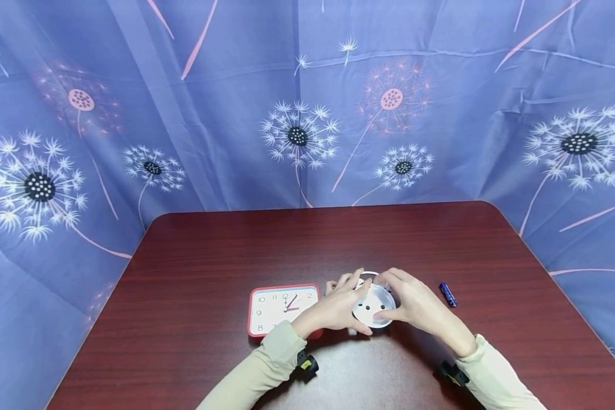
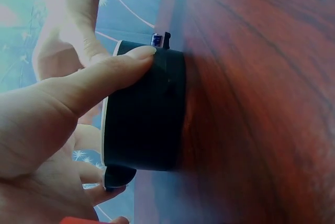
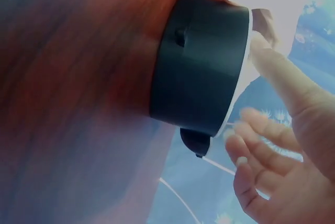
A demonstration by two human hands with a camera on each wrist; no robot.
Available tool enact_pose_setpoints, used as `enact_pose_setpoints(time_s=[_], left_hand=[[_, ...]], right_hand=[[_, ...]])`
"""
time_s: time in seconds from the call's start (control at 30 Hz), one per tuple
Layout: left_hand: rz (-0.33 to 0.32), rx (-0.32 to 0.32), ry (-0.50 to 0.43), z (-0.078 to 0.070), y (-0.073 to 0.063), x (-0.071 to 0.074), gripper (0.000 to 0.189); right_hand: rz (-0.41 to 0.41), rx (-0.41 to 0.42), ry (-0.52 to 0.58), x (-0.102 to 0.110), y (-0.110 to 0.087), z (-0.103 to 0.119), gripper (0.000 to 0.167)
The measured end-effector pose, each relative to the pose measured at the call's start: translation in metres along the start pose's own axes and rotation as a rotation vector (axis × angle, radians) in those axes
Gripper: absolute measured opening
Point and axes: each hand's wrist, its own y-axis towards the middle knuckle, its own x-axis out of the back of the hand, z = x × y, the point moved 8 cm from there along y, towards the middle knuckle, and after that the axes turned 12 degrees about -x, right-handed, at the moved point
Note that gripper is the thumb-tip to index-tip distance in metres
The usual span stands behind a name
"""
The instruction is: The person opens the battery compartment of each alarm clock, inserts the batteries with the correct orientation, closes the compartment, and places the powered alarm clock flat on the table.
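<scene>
A round black case (image 2: 144, 109) with a white rim stands on the table, short ear-like tabs sticking out from its side. Its pale, shiny face (image 1: 367, 318) with small dark spots is turned up in the head view. My left hand (image 1: 338, 304) grips the case from the left, thumb along the black wall and fingers at the far side. From the right, my right hand (image 1: 415, 299) arches over the face, its thumb (image 3: 280, 69) at the white rim and its curled fingers at the opposite edge. Both hands hide parts of the case.
A red-framed rectangular clock (image 1: 266, 310) lies face up beside my left wrist, partly covered by it. To the right of my right hand lies a small blue battery (image 1: 448, 295). A blue dandelion-print curtain (image 1: 225, 114) hangs behind the dark red wooden table (image 1: 200, 250).
</scene>
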Motion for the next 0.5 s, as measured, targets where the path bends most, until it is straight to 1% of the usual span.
enact_pose_setpoints(time_s=[0.1, 0.23, 0.37, 0.5], left_hand=[[0.009, 0.000, -0.009, 0.000, 0.000, -0.001, 0.101], [0.013, 0.001, -0.015, 0.000, 0.000, -0.001, 0.101], [0.010, 0.004, -0.011, 0.002, 0.000, -0.001, 0.101], [0.011, 0.005, -0.007, 0.002, 0.000, -0.002, 0.102]], right_hand=[[0.054, 0.007, 0.002, -0.006, -0.001, 0.002, 0.044], [0.087, 0.036, 0.007, -0.010, -0.002, 0.004, 0.035], [0.077, 0.117, -0.008, -0.010, -0.002, 0.008, 0.031], [0.022, 0.222, -0.112, -0.008, -0.006, 0.016, 0.032]])
